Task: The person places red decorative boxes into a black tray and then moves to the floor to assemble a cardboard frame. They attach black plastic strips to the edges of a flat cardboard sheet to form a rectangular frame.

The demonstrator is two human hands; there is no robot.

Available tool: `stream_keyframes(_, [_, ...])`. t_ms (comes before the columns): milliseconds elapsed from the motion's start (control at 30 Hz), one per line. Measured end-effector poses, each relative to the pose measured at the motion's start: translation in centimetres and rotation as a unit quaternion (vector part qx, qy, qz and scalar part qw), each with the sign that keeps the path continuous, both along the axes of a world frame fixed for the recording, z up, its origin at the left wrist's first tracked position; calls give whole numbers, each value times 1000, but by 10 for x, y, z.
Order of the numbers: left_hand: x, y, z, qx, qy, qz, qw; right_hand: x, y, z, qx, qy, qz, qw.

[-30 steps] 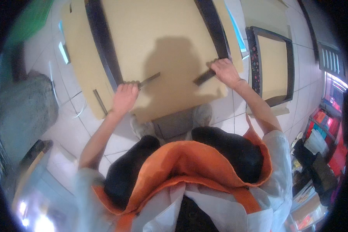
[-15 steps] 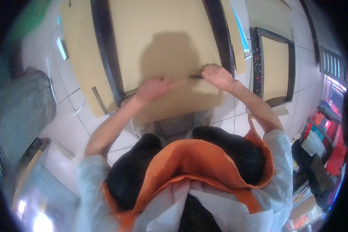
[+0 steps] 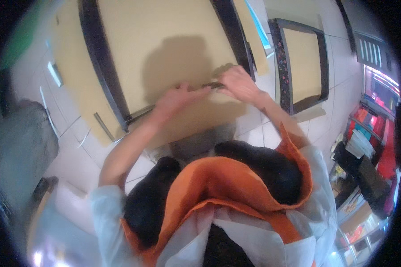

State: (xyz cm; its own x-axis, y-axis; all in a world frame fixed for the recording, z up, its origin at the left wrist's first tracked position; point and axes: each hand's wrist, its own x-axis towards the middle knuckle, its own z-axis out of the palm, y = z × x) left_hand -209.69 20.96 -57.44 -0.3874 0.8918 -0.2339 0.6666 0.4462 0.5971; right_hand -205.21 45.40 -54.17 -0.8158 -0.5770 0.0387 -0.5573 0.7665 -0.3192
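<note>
A large tan board [image 3: 160,26] lies before me, with dark strips along its left side [image 3: 98,49] and right side [image 3: 234,31]. Over its near edge, my right hand [image 3: 238,82] is closed around a short dark strip [image 3: 213,84], whose free end points left. My left hand [image 3: 178,100] lies low over the same edge, its fingers stretched toward that strip and slightly blurred. Whether the left fingertips touch the strip, I cannot tell. From beside my left wrist, a thin dark band [image 3: 138,113] runs along the edge to the board's near left corner.
A smaller dark-edged tan panel [image 3: 300,64] lies on the tiled floor [image 3: 343,66] at the right. One loose narrow strip [image 3: 103,126] rests at the left. Beyond it is a worn grey block-like object [image 3: 24,138]. Shelves with coloured items [image 3: 370,133] stand far right.
The floor things have shifted left in view. My hands have drawn closer together, and the right hand's dark strip now reaches to the left fingertips.
</note>
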Motion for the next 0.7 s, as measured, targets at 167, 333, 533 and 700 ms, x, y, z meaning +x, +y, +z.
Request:
stream_keyframes(167, [-2, 0, -13, -6, 16, -14, 1000, 125, 13, -41, -297, 26, -630, 717])
stream_keyframes(333, [-6, 4, -1, -88, 77, -44, 992, 169, 2, -49, -632, -355, -584, 365])
stream_keyframes(533, [-14, 1, 4, -76, 78, -74, 991, 130, 20, 12, -214, -310, -448, 810])
stream_keyframes(700, [-28, 1, 5, -99, -24, -85, 991, 67, 10, -11, 41, 10, -151, 988])
